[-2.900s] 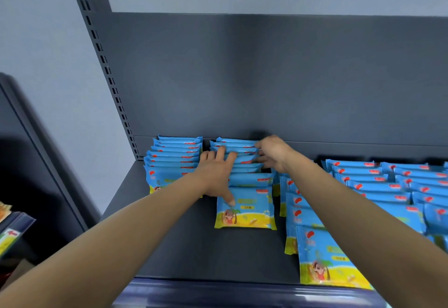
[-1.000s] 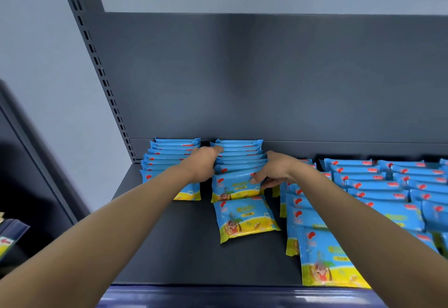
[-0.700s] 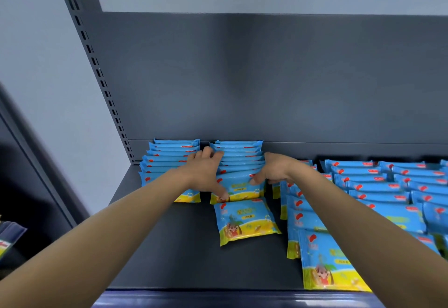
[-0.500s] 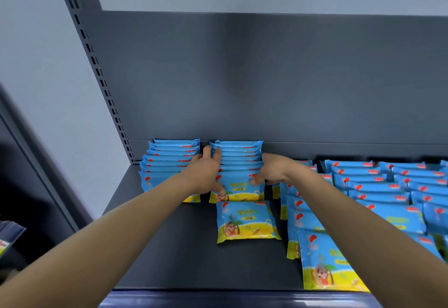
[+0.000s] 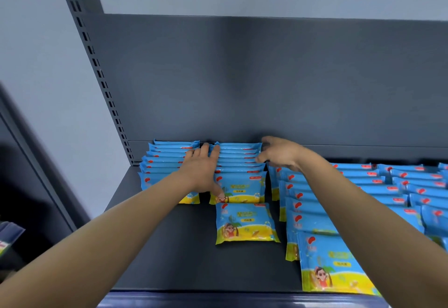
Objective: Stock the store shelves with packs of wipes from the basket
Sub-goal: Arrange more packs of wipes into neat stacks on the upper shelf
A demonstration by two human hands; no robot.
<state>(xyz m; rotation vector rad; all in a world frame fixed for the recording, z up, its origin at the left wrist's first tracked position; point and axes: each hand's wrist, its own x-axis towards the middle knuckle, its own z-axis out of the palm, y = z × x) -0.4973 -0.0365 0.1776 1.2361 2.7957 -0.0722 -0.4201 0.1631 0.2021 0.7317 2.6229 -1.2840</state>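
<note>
Pressing left hand [image 5: 201, 174] and right hand [image 5: 278, 154], apart and gripping nothing, against the sides of a wipes row [image 5: 238, 162] at the back edge of the shelf [image 5: 169, 247]; leaving one loose pack [image 5: 244, 222] flat in front, unfiled; seemingly nearly stocked.

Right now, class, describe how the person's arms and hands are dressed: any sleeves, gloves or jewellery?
Nothing is worn in view. The left hand and right hand have no gloves, rings, watch or bracelet, and no sleeve shows anywhere above either wrist.

Only readable bit was "10" on the yellow tag [image 5: 247, 220] of the mid-frame flat wipes pack [image 5: 244, 233]; other print was probably Chinese, too blurry.
</note>
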